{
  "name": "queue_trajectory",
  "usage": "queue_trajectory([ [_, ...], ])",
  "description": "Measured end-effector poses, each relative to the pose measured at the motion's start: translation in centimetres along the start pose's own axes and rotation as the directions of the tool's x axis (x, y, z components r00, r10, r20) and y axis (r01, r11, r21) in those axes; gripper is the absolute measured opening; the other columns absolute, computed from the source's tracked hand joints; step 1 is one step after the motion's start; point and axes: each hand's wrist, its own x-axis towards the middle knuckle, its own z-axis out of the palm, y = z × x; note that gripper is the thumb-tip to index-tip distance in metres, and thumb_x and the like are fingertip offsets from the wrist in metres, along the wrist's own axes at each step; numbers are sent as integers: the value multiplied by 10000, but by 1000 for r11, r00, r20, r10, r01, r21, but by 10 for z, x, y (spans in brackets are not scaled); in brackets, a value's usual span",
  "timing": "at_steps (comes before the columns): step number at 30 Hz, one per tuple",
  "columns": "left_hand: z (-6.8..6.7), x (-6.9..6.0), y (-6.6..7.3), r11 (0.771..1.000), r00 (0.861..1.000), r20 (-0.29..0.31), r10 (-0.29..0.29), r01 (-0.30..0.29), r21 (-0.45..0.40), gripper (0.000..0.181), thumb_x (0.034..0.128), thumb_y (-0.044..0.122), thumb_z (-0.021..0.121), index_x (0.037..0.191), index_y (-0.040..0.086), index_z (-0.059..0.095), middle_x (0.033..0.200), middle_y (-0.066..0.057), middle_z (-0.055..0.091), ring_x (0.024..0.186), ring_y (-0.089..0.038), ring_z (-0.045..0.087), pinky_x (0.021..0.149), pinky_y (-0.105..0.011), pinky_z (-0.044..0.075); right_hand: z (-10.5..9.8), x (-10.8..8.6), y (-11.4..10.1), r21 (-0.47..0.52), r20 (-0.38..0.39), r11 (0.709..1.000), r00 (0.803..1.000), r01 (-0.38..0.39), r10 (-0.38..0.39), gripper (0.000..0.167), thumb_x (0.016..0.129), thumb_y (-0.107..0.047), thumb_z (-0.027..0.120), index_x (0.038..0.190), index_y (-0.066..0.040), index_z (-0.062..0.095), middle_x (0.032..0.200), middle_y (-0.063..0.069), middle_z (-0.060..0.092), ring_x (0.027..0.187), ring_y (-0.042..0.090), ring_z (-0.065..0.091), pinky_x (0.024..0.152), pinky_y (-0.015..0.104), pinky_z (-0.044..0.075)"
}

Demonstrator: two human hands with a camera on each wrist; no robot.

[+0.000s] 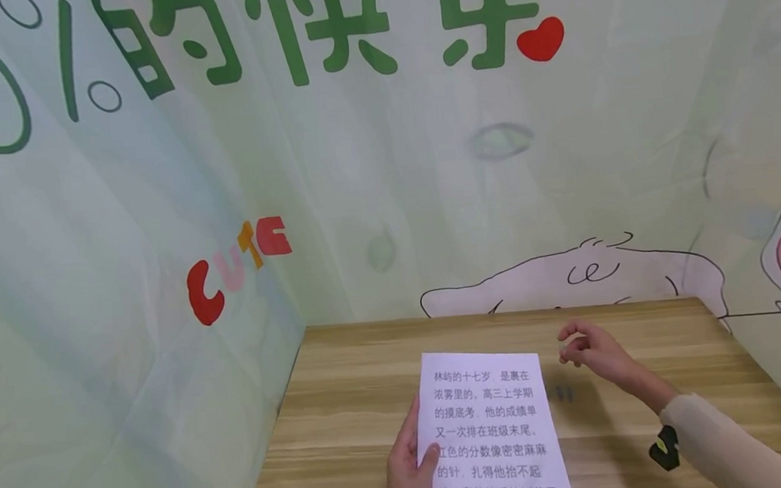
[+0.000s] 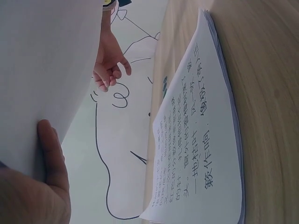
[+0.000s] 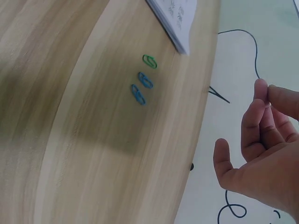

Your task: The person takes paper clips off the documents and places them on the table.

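Note:
My left hand grips a sheet of white paper by its left edge, thumb on the printed face. From below, the left wrist view shows the raised sheet's plain underside with a finger against it. Under it, a stack of printed paper lies on the table. My right hand is raised above the table to the right of the paper. Its fingertips are pinched together on a small pale thing, too small to identify. On the table lie a green paper clip and two blue paper clips.
The wood-grain table ends at a pale green hanging cloth with printed characters and drawings. The cloth also encloses the left and right sides. A dark ornament sits at my right sleeve.

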Motion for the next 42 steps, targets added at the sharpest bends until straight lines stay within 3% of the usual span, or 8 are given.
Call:
queue_trajectory([
  [12, -6, 0, -1, 1000, 1000, 7, 26, -26, 11, 804, 925, -157, 534, 1661, 103, 338, 1474, -320, 575, 983, -188, 782, 796, -374, 691, -4, -14, 21, -19, 5, 998, 998, -60, 61, 263, 988, 10, 654, 1221, 84, 560, 908, 111, 736, 846, 317, 673, 670, 324, 572],
  [27, -9, 3, -2, 999, 999, -12, 39, -38, 26, 821, 923, -159, 539, 1661, 150, 355, 1511, -304, 551, 986, -182, 781, 794, -376, 690, -5, -18, 50, -66, -12, 989, 991, -135, 134, 225, 922, 31, 691, 1120, 75, 593, 888, 93, 674, 797, 186, 611, 614, 248, 497],
  [33, -11, 3, -5, 998, 998, -12, 60, -60, 15, 818, 919, -168, 526, 1662, 119, 340, 1523, -308, 535, 1002, -187, 780, 802, -389, 690, 1, -20, 61, -67, 38, 983, 984, -172, 175, 201, 930, 14, 700, 1109, 40, 612, 909, 91, 695, 790, 212, 624, 606, 283, 523],
  [42, -12, 0, -9, 998, 997, -50, 63, -62, 31, 814, 910, -169, 528, 1655, 111, 357, 1487, -335, 555, 963, -164, 782, 770, -390, 693, 8, -24, 69, -63, 53, 990, 990, -129, 132, 179, 889, 44, 716, 1036, 50, 615, 815, 65, 679, 707, 186, 607, 541, 252, 499],
])
